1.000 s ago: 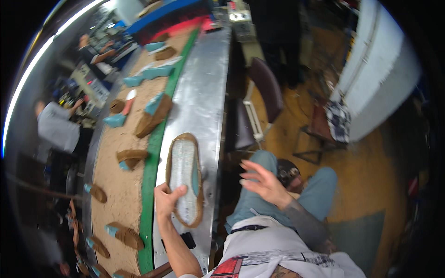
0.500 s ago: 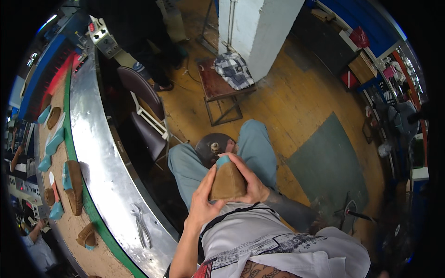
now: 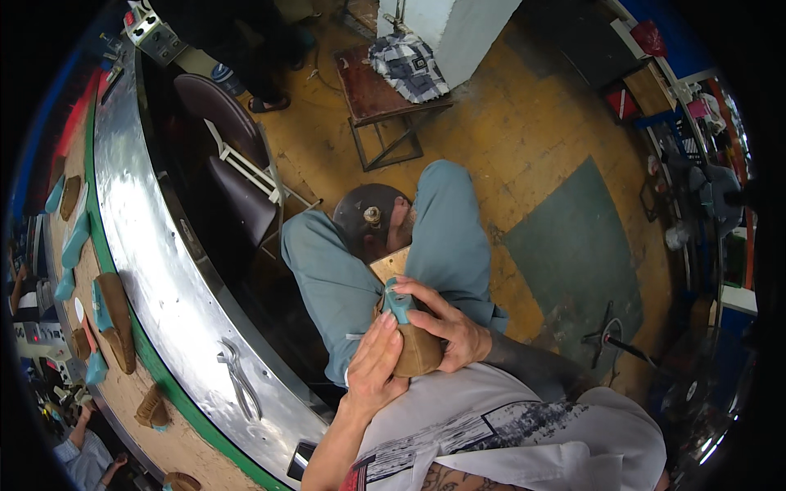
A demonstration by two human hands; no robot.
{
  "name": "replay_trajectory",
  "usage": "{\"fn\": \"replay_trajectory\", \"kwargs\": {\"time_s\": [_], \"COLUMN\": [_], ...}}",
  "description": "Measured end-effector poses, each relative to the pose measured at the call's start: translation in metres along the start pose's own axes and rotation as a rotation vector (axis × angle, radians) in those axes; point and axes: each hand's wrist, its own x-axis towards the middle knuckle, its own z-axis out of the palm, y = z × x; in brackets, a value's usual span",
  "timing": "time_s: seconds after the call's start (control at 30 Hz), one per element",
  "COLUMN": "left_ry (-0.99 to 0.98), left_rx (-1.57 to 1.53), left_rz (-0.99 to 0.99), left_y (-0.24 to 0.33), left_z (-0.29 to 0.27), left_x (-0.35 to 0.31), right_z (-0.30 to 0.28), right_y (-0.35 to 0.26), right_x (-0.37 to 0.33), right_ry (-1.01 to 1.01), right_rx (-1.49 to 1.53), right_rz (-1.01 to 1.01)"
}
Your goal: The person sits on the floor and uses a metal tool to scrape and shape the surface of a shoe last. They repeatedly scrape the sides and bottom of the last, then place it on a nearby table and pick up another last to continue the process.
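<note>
Seated, the wearer grips a brown shoe (image 3: 420,353) on a teal last (image 3: 399,302) between both hands, low at the lap, its rounded brown end toward the belly and the teal part pointing toward 12 o'clock. The left hand (image 3: 377,360) lies along the 9 o'clock flank, fingertips close to the teal edge; the right hand (image 3: 453,334) curls round the 3 o'clock flank, fingers bent over onto the last. Taking the shoe as the clock's centre, a wooden block (image 3: 390,263) sits just beyond it, between 11 and 12, between the thighs; whether they touch cannot be told. The step in hand seems to be pressing or adjusting the upper where it meets the last. The next move would seem to call for a steady two-sided hold, with finger pressure near that edge. Pliers (image 3: 239,380) lie unheld at 9 o'clock on the metal tabletop (image 3: 168,245), well apart from both hands.
</note>
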Motion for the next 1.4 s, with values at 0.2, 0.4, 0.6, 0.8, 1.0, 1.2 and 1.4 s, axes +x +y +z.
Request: {"fn": "replay_trajectory", "kwargs": {"time_s": [0.2,0.4,0.6,0.8,1.0,1.2,1.4], "left_ry": [0.076,0.093,0.064,0.020,-0.045,0.014,-0.105], "left_rx": [0.005,0.035,0.046,-0.007,-0.183,-0.217,-0.185], "left_rz": [0.006,0.045,0.047,0.054,-0.587,-0.639,-0.998], "left_y": [0.000,0.002,0.002,-0.005,-0.044,-0.084,-0.128], "left_z": [0.001,0.003,0.001,0.000,0.002,-0.019,0.011], "left_x": [0.002,0.007,0.004,0.004,0.048,0.108,0.094], "right_z": [0.005,0.008,0.007,0.006,-0.020,-0.053,-0.023], "right_y": [0.003,0.003,0.006,0.006,0.018,0.062,0.150], "right_x": [0.001,0.001,-0.001,0.000,0.070,0.142,0.108], "right_ry": [0.034,0.081,0.067,0.085,0.217,0.418,0.417], "right_rx": [0.032,0.033,0.027,0.030,-0.155,0.411,0.330], "right_rz": [-0.009,-0.023,-0.041,-0.012,0.087,0.669,1.022]}}
